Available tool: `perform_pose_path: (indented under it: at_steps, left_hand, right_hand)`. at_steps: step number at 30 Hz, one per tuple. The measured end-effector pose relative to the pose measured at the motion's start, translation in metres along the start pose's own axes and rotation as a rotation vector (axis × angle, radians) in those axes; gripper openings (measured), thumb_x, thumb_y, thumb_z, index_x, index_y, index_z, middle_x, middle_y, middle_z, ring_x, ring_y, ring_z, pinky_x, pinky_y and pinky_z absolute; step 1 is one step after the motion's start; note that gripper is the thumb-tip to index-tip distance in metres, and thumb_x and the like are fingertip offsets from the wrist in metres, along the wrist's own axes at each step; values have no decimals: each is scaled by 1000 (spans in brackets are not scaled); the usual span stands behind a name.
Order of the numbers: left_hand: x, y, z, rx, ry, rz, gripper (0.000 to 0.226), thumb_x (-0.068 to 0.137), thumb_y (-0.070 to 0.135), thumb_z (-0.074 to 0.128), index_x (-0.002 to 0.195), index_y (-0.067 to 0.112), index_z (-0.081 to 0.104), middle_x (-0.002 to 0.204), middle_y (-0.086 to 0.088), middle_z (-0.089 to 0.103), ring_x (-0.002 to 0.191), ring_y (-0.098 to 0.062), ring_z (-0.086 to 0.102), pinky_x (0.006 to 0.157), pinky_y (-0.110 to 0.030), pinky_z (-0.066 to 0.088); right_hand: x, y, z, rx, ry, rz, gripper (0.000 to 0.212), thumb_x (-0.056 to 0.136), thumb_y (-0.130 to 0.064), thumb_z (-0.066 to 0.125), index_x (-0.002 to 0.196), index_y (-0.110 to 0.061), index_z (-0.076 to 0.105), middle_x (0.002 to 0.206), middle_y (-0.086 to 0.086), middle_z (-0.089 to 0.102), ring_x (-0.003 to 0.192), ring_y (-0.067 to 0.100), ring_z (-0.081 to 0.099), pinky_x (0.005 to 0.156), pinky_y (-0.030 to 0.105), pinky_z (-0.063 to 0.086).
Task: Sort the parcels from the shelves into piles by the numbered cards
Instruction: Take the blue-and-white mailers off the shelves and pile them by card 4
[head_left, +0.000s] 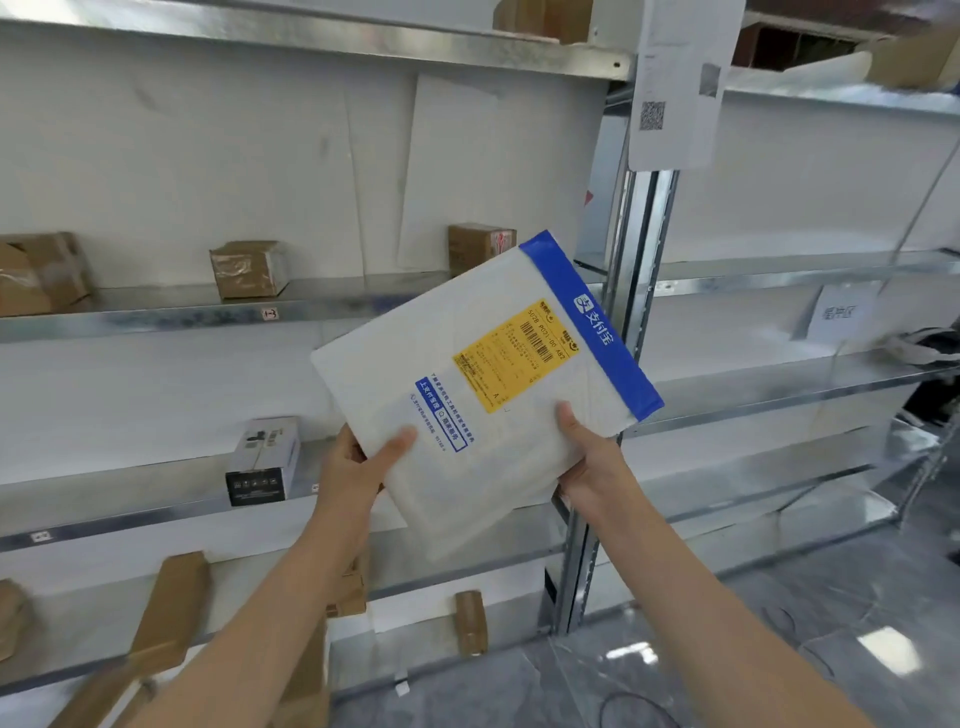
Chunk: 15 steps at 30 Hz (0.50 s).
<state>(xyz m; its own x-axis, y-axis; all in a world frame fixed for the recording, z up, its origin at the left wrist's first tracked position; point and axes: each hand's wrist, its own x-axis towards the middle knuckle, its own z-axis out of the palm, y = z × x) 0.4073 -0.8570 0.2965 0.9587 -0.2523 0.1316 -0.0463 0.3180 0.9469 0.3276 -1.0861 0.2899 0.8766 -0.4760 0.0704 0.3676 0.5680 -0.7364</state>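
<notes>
I hold a flat white mailer parcel (457, 457) with a blue band along one edge and a yellow label, tilted up in front of the metal shelves. My left hand (358, 462) grips its lower left corner, thumb on the front. My right hand (592, 452) grips its lower right edge, thumb on top. Other parcels remain on the shelves: brown boxes (248, 267) (480, 244) (41, 273) on the upper shelf, a black-and-white box (265, 460) on the shelf below it. No numbered cards show clearly.
A steel upright (639, 291) divides two shelf bays; a paper sheet with a QR code (675, 88) hangs on it. Long brown cartons (171, 608) and a small one (471, 621) lie on the lowest shelf. Grey floor (779, 649) is at lower right.
</notes>
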Motion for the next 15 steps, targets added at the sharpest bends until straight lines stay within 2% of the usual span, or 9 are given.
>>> perform_pose_path:
  at_steps: [2, 3, 6, 9, 12, 15]
  left_hand:
    - [8, 4, -11, -13, 44, 24, 56, 80, 10, 74, 126, 21, 44, 113, 0, 69, 101, -20, 68, 79, -44, 58]
    - [15, 10, -18, -40, 67, 28, 59, 81, 10, 73, 128, 23, 41, 112, 0, 68, 99, -18, 68, 76, -41, 59]
    - [31, 35, -37, 18, 48, -6, 50, 77, 27, 75, 124, 21, 57, 114, -7, 68, 98, -20, 67, 76, -34, 59]
    - [34, 59, -41, 335, -103, -54, 45, 73, 48, 68, 111, 25, 69, 107, -3, 72, 97, -24, 68, 83, -39, 55]
    - [27, 64, -23, 518, -148, -37, 40, 77, 53, 68, 102, 23, 69, 91, -1, 76, 81, -23, 73, 72, -38, 58]
    - [19, 55, -9, 430, -12, 37, 34, 79, 47, 72, 97, 19, 68, 83, -1, 76, 68, -17, 73, 56, -29, 57]
  right_hand:
    - [0, -9, -3, -58, 25, -41, 57, 83, -10, 71, 135, -19, 51, 127, 5, 65, 116, 29, 62, 97, 57, 48]
    - [-1, -14, -4, -87, 30, -62, 57, 83, -9, 71, 135, -19, 51, 126, 5, 66, 114, 28, 63, 96, 56, 49]
    - [-1, -32, -5, -197, 3, -93, 59, 80, -10, 74, 134, -17, 51, 125, 5, 66, 113, 28, 64, 94, 55, 50]
    - [-1, -37, 8, -333, -20, -71, 63, 71, -11, 80, 130, -14, 55, 120, 5, 69, 108, 27, 67, 92, 52, 53]
    - [-2, -28, 33, -366, -4, -65, 53, 74, -9, 80, 122, -11, 59, 113, 8, 71, 100, 27, 70, 83, 48, 57]
    - [-1, -25, 54, -389, 38, -79, 40, 80, -22, 77, 115, -19, 56, 104, 0, 73, 88, 19, 73, 68, 40, 60]
